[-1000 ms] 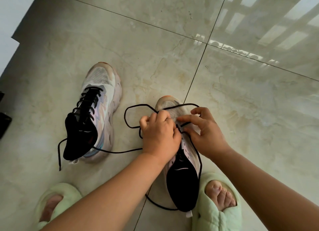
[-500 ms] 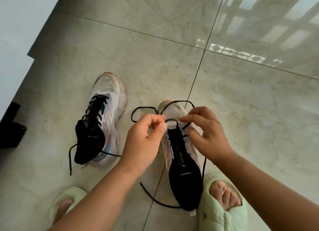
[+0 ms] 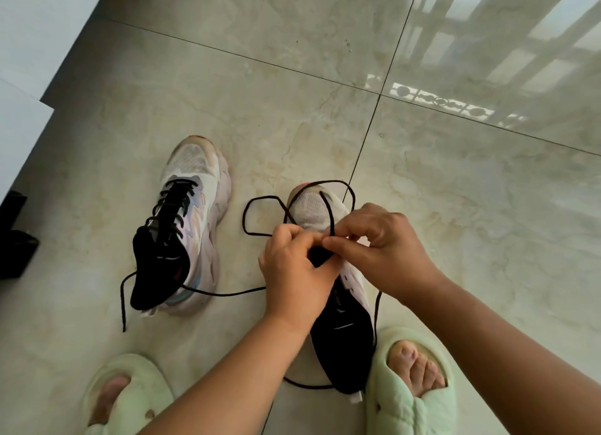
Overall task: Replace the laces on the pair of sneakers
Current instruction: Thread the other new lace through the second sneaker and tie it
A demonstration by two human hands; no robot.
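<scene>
Marble floor (image 3: 292,93), white-black sneaker (image 3: 338,291), loose black lace (image 3: 260,203)

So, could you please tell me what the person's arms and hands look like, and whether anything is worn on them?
Both forearms are bare: no sleeves show up to the frame edge. The left hand and right hand carry no gloves, rings, watch or bracelet that I can see. The visible fingernails look short and unpainted.

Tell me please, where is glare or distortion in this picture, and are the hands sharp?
Head view: window glare with a grille reflection on the glossy floor tiles at upper right; wide-angle bending of the tile joints; left hand and right hand fairly sharp.
</scene>
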